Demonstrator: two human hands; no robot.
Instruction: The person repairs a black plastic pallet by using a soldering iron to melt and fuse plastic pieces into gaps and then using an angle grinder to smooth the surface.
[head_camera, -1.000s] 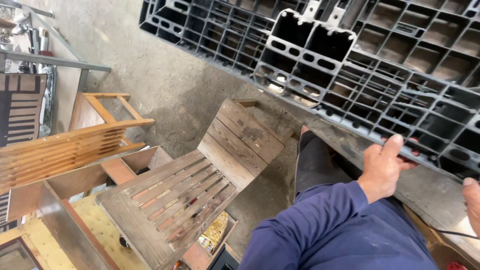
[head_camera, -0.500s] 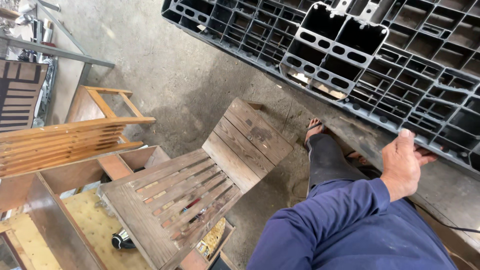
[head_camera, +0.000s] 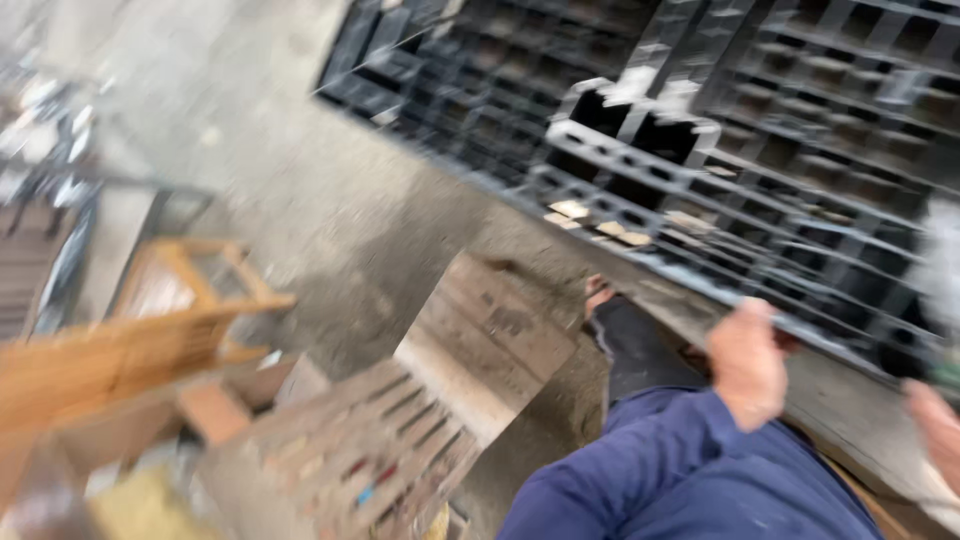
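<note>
- The picture is blurred throughout
- The left hand (head_camera: 748, 362), in a blue sleeve (head_camera: 680, 470), rests on the edge of a worn plank (head_camera: 850, 410) below a black pallet (head_camera: 760, 150); whether it grips cannot be told
- The right hand (head_camera: 938, 425) shows partly at the right edge, by something whitish and dark that is too blurred to tell
- A dark trouser leg (head_camera: 635, 350) stands on the concrete floor (head_camera: 300, 180)
- A slatted wooden chair (head_camera: 400, 430) lies left of the leg, an orange wooden frame (head_camera: 150, 330) beyond it

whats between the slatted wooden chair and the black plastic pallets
In the blurred head view, bare concrete floor lies between the wooden chair and the black pallets; nearer the person, a dark trouser leg also crosses that gap.
</note>
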